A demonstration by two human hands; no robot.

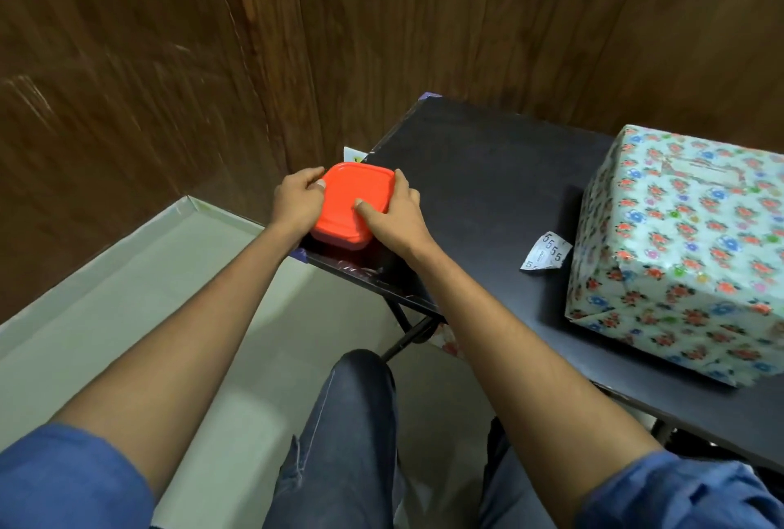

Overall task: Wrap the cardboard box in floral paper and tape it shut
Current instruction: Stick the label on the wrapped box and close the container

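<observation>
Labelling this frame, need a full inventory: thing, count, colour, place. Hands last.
box: 1, wrapped in pale floral paper, right side of table
container: 1, orange-red lid, table's near-left corner, held
paper scrap: 1, white with printed 5s, on table left of box
table: 1, black, folding legs underneath
floral offcut: 1, under table edge, partly hidden
wall: brown wood panels, behind
floor: pale grey
left hand: grips container's left edge
right hand: grips container's right side, thumb on lid
</observation>
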